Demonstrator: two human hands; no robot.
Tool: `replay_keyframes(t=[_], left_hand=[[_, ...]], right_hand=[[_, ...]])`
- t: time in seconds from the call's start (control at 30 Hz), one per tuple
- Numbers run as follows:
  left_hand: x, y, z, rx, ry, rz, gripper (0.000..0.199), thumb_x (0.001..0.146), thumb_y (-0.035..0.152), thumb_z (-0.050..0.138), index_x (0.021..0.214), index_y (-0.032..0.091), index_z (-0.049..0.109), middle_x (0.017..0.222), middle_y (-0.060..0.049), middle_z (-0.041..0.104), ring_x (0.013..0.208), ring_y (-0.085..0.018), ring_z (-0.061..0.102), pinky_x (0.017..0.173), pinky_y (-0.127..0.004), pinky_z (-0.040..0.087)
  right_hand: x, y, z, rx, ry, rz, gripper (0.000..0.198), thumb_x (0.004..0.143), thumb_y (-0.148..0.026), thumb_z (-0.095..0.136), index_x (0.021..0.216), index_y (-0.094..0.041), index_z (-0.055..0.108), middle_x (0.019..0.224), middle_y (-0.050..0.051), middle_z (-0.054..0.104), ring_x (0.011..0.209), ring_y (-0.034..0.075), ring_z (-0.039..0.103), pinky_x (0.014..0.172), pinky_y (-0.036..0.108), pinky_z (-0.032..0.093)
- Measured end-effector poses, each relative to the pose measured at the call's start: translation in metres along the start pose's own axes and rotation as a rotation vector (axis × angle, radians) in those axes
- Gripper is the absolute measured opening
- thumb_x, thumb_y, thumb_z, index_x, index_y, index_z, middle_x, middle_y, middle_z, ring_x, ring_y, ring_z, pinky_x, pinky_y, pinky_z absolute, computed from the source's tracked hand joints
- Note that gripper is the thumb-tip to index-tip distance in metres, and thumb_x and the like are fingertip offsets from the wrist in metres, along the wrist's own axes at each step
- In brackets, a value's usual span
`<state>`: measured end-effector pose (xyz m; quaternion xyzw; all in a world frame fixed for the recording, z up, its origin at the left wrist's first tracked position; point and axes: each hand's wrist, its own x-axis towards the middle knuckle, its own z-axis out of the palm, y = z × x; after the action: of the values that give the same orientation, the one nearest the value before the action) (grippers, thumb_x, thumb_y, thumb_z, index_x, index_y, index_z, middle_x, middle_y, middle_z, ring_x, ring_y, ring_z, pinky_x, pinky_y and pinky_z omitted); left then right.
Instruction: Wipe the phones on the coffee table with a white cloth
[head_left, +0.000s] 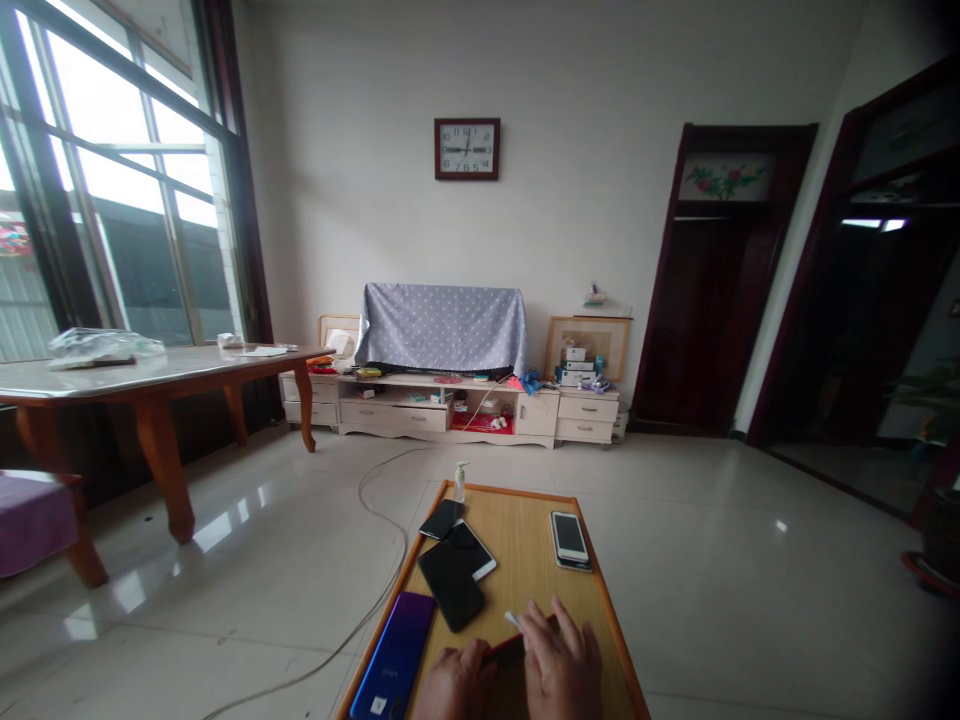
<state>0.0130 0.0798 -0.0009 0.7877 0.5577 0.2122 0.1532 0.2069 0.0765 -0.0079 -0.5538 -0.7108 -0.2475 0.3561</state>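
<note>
My left hand [452,682] is closed on the edge of a dark phone [508,672] with a reddish rim, low over the wooden table. Across the phone's other side lies my right hand [561,660], its thumb and fingers pinching a small white piece [514,620] whose kind I cannot make out. The hands partly hide the phone. Left of it rests a blue-purple phone [394,655]. Farther up are a black phone [452,588], a white-edged phone [480,555] and another dark phone [442,519], partly overlapping.
A small table [525,510] with a raised rim holds everything. A pump bottle [460,482] stands at its far edge. On the right lies a white phone [569,536] on top of another. A cable [352,630] runs along the floor at left.
</note>
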Motion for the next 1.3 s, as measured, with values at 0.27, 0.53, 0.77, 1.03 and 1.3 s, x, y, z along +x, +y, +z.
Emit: replay_keyframes(t=[0.27, 0.53, 0.77, 1.03, 1.3], left_hand=[[0.0, -0.005, 0.003, -0.016, 0.018, 0.014, 0.027, 0.096, 0.036, 0.039, 0.101, 0.027, 0.064, 0.086, -0.005, 0.074, 0.082, -0.019, 0.07, 0.069, -0.023, 0.05], [-0.002, 0.004, -0.007, -0.009, -0.008, -0.007, 0.027, 0.096, 0.033, 0.038, 0.098, 0.025, 0.063, 0.09, -0.007, 0.074, 0.086, -0.02, 0.069, 0.073, -0.025, 0.05], [0.0, 0.002, -0.005, 0.011, -0.028, -0.011, 0.027, 0.096, 0.032, 0.037, 0.101, 0.026, 0.063, 0.091, -0.006, 0.074, 0.088, -0.02, 0.069, 0.074, -0.025, 0.05], [0.003, -0.004, 0.005, 0.01, 0.019, 0.01, 0.026, 0.096, 0.035, 0.04, 0.1, 0.026, 0.064, 0.082, -0.006, 0.073, 0.077, -0.019, 0.069, 0.067, -0.023, 0.048], [0.0, -0.002, -0.001, -0.008, 0.017, 0.046, 0.026, 0.096, 0.035, 0.038, 0.096, 0.027, 0.063, 0.085, -0.005, 0.074, 0.082, -0.019, 0.069, 0.07, -0.025, 0.05]], right_hand=[[-0.003, -0.027, 0.009, 0.08, 0.038, -0.08, 0.032, 0.092, -0.029, 0.052, 0.115, -0.044, 0.069, 0.114, -0.006, 0.074, 0.112, 0.029, 0.066, 0.101, 0.052, 0.043], [-0.004, 0.047, 0.0, -0.063, -0.052, 0.194, 0.033, 0.098, -0.033, 0.043, 0.116, -0.038, 0.071, 0.123, 0.0, 0.071, 0.121, 0.035, 0.06, 0.094, 0.059, 0.045], [-0.004, 0.023, 0.003, -0.01, -0.024, 0.047, 0.035, 0.093, -0.028, 0.049, 0.119, -0.041, 0.069, 0.121, -0.002, 0.072, 0.119, 0.033, 0.062, 0.097, 0.056, 0.045], [-0.006, -0.04, 0.015, 0.174, 0.081, -0.037, 0.033, 0.094, -0.029, 0.048, 0.11, -0.044, 0.072, 0.108, -0.004, 0.076, 0.111, 0.028, 0.067, 0.112, 0.059, 0.032], [-0.009, 0.038, 0.004, -0.023, -0.137, 0.075, 0.031, 0.099, -0.037, 0.047, 0.12, -0.045, 0.068, 0.125, 0.0, 0.07, 0.119, 0.032, 0.062, 0.102, 0.064, 0.041]])
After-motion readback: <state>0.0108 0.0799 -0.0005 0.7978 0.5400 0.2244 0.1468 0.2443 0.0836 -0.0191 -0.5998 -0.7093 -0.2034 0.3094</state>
